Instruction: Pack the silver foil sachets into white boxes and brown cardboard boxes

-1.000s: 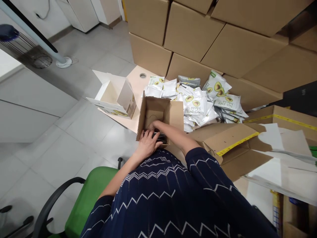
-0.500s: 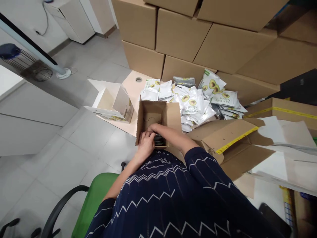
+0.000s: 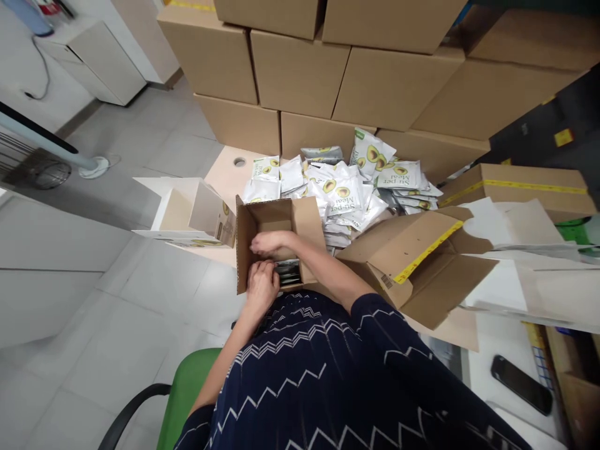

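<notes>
In front of me an open cardboard box [image 3: 312, 228] stands at the table's near edge. Dark-edged packets [image 3: 288, 273] are lined up upright along its near side. My left hand [image 3: 262, 281] is at the near left corner, closed, its bent fingers over the inside next to these packets; what they grip is hidden. Inside the box, my right hand [image 3: 269, 242] is by the left wall with its fingers curled together; whether something small is in them is not visible. Behind the box lies a heap of white avocado-printed sachets [image 3: 340, 194].
Left of the box sits an open white carton [image 3: 187, 209]. An open brown box [image 3: 412, 256] stands on the right, beside white folded cartons [image 3: 525, 281]. Stacked closed boxes [image 3: 300, 78] wall off the back. A phone [image 3: 522, 384] lies at lower right; a green chair [image 3: 192, 394] is at left.
My right hand has moved from beside my left hand deeper into the box, towards its left wall. My left hand stays at the near corner. The whole view has shifted.
</notes>
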`<state>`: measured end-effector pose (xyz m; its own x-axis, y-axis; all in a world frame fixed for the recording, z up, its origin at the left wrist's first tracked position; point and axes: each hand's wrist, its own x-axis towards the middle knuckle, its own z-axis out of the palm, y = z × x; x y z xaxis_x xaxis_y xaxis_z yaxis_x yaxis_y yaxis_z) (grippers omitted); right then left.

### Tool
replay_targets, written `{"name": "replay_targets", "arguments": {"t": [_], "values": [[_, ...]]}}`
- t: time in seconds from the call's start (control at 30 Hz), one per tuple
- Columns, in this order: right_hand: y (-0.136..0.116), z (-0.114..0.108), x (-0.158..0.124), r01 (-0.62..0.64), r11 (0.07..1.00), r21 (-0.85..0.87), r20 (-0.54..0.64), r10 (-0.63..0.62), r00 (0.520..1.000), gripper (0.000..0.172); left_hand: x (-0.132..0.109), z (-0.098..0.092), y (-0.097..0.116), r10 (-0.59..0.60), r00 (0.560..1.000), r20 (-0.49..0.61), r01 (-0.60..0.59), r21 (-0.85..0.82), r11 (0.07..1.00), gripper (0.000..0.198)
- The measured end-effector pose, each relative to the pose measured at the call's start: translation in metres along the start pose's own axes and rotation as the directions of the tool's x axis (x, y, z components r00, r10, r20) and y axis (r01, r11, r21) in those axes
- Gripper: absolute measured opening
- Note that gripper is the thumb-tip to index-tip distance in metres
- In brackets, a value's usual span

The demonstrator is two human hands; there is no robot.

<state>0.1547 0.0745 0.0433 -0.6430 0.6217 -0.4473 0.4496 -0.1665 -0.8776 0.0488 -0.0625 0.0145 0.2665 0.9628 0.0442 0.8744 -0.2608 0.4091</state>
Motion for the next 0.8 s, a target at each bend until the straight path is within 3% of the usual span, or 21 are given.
{"name": "replay_targets", "arguments": {"t": [0.07, 0.1, 0.13, 0.17, 0.2, 0.23, 0.27, 0.3, 0.33, 0.43, 0.6, 0.8], "values": [[-0.005, -0.022, -0.024, 0.08, 0.994, 0.074, -0.075, -0.075, 0.994, 0.019, -0.001, 0.0, 0.0, -0.001, 1.0, 0.001, 0.001, 0.002, 1.0, 0.027], [-0.004, -0.035, -0.037, 0.128, 0.986, 0.107, -0.215, -0.103, 0.971, 0.024, -0.001, 0.0, 0.0, -0.006, 1.0, 0.003, 0.006, 0.004, 1.0, 0.026], [-0.001, -0.049, -0.05, 0.169, 0.979, 0.118, -0.411, -0.107, 0.905, 0.029, -0.002, 0.0, 0.001, -0.013, 1.0, 0.004, 0.013, 0.006, 1.0, 0.026], [0.006, -0.062, -0.061, 0.184, 0.977, 0.106, -0.612, -0.082, 0.786, 0.033, -0.002, 0.0, 0.001, -0.017, 1.0, 0.004, 0.017, 0.009, 1.0, 0.025], [0.015, -0.075, -0.071, 0.158, 0.984, 0.079, -0.774, -0.04, 0.632, 0.035, -0.002, 0.001, 0.001, -0.019, 1.0, 0.002, 0.019, 0.012, 1.0, 0.025], [0.026, -0.085, -0.078, 0.087, 0.995, 0.051, -0.875, 0.002, 0.484, 0.035, -0.003, 0.001, 0.001, -0.019, 1.0, -0.002, 0.019, 0.016, 1.0, 0.025], [0.04, -0.093, -0.082, -0.014, 0.999, 0.033, -0.93, 0.036, 0.366, 0.033, -0.003, 0.002, 0.001, -0.017, 1.0, -0.007, 0.017, 0.021, 1.0, 0.025], [0.054, -0.099, -0.084, -0.13, 0.991, 0.026, -0.956, 0.062, 0.287, 0.03, -0.004, 0.002, 0.001, -0.015, 1.0, -0.011, 0.015, 0.027, 1.0, 0.025], [0.068, -0.101, -0.084, -0.245, 0.969, 0.029, -0.964, 0.092, 0.251, 0.028, -0.005, 0.003, 0.001, -0.015, 1.0, -0.017, 0.015, 0.034, 0.999, 0.025], [0.103, -0.092, -0.072, -0.491, 0.865, 0.101, -0.943, 0.24, 0.229, 0.045, -0.008, 0.004, 0.001, -0.025, 0.999, -0.033, 0.027, 0.054, 0.998, 0.025], [0.122, -0.069, -0.047, -0.629, 0.759, 0.166, -0.926, 0.34, 0.166, 0.067, -0.011, 0.005, 0.002, -0.051, 0.998, -0.049, 0.054, 0.077, 0.996, 0.025], [0.128, -0.074, -0.045, -0.595, 0.78, 0.193, -0.88, 0.405, 0.246, 0.071, -0.008, 0.006, 0.003, -0.063, 0.997, -0.044, 0.067, 0.087, 0.994, 0.025]]}}
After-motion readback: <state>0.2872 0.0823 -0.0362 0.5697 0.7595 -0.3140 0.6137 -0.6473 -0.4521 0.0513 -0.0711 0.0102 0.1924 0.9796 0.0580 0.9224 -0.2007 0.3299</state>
